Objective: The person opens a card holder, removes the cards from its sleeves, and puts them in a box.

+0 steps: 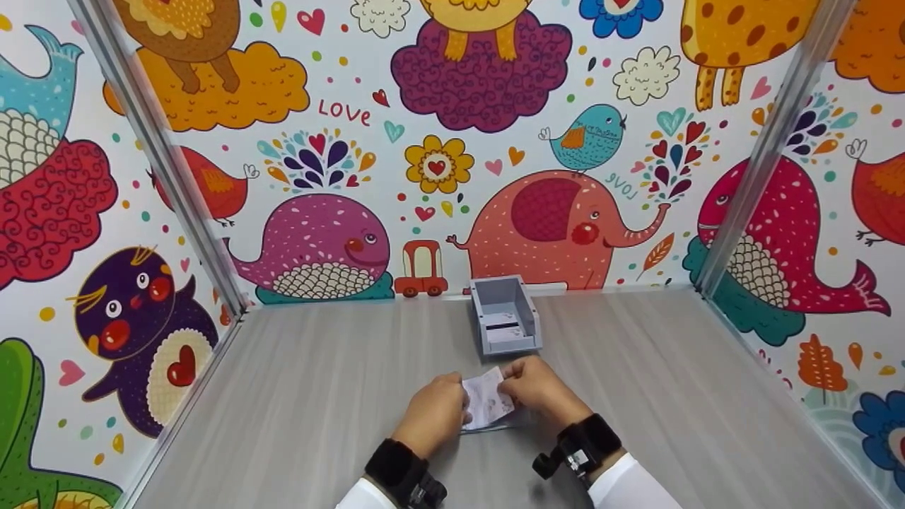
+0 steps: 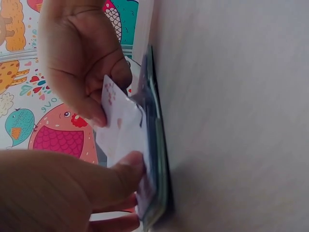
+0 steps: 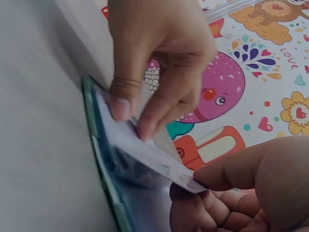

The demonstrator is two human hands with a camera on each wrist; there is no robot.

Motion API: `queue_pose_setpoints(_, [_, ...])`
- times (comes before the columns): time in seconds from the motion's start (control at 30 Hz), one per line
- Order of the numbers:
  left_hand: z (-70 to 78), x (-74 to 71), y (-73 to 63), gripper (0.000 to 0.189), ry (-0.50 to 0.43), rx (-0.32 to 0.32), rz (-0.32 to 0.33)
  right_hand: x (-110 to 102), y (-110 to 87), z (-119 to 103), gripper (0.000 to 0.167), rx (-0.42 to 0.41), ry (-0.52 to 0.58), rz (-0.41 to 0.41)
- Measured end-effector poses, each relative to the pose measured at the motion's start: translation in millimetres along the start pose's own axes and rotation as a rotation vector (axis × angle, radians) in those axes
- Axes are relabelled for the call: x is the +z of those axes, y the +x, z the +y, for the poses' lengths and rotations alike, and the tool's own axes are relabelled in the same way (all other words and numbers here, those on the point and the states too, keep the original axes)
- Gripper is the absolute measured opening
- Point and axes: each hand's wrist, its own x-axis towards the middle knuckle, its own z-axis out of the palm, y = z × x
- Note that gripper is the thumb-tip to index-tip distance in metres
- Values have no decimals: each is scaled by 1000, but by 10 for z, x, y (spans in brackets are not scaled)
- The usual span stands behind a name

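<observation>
Both hands hold a white card with small reddish prints [image 1: 486,401]. My left hand [image 1: 433,411] pinches its left side, with the thumb [image 2: 128,169] over the card face. My right hand [image 1: 541,389] pinches the card's upper right corner between thumb and fingers, as the right wrist view shows. Under the card lies a thin booklet with blue-green edges [image 3: 98,150] and clear glossy pages, flat on the table. One side of the card is lifted, and its other side lies close along the page. Part of the booklet is hidden by the hands and the card.
A grey open-front bin [image 1: 532,318] stands behind the hands near the back wall. Cards [image 1: 503,331] lie in it, one with a dark stripe. The wood-grain table [image 1: 318,382] is enclosed by printed walls [image 1: 424,92] with metal corner posts.
</observation>
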Motion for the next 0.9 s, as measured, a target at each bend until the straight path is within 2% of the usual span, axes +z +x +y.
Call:
queue_pose_setpoints(0.23, [-12,-2,1,21,9,17,1,-172,52,10,8,2,-93,65])
queue_pose_setpoints(0.4, [-13,-11,5,21,6,28,5,-267,67,-45,8,-12,-105,165])
queue_pose_setpoints(0.53, [-19,-4,-2,22,10,55,25,-320,69,-106,9,-85,-103,283])
queue_pose_setpoints(0.67, [-25,15,-15,25,8,66,37,-339,94,-147,9,-163,-146,363])
queue_pose_setpoints(0.9, [-52,26,-16,23,14,65,56,-300,276,-199,9,-305,-328,490])
